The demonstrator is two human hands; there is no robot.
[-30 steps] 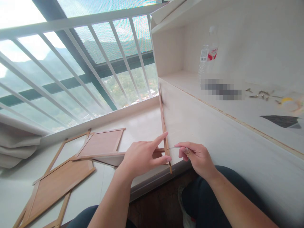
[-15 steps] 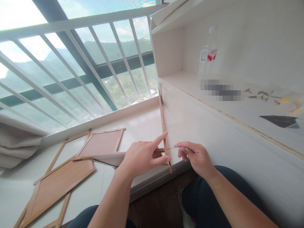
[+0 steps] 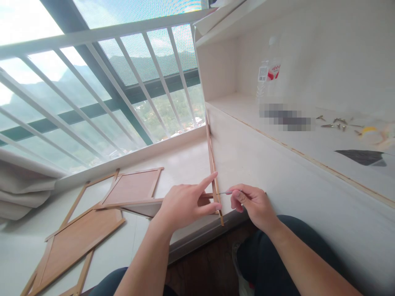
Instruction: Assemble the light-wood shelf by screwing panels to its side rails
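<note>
My left hand [image 3: 185,202] rests around a narrow upright wooden frame [image 3: 212,160], its index finger and thumb apart along the near strip. Its other fingers are mostly hidden behind the hand and the wood. My right hand [image 3: 254,203] pinches a thin metal rod that looks like a hex key [image 3: 227,192]. The rod's tip meets the side of the frame, between the left index finger and thumb. A wooden crosspiece [image 3: 208,195] joins the frame from the left. How deep the tip sits cannot be made out.
Wooden-edged panels [image 3: 78,230] lie on the white ledge [image 3: 182,154] at left. On the right-hand shelf [image 3: 296,144] are a plastic bottle [image 3: 269,74], several screws [image 3: 339,122], a yellow-rimmed tape roll [image 3: 370,133] and a dark scrap [image 3: 359,156]. A white railing [image 3: 132,65] borders the window.
My right hand has turned slightly at the rod, and a small dark tip now shows behind its knuckles. My left hand stays on the wooden frame. The view shifts a little.
</note>
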